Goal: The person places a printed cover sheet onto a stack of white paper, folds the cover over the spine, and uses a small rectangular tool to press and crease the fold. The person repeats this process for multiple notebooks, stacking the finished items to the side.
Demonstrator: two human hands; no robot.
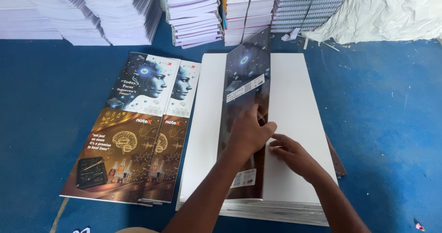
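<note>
A stack of large cover sheets [207, 122] lies on the blue surface, white sides up. One glossy sheet with a dark printed face [244, 81] curls up along the middle of the stack, and its white back [297, 99] lies over the right half. My left hand [248, 134] rests on the dark printed strip, with fingers and thumb closed at the sheet's edge. Just right of it, my right hand [292, 155] pinches the same edge with its fingertips. The two hands nearly touch.
A fanned pile of printed covers [133, 132] with a face and a brain picture lies to the left. Tall stacks of paper and notebooks [193, 12] line the back. A crumpled white sack [391, 12] sits at the back right. Blue floor [391, 122] spreads to the right.
</note>
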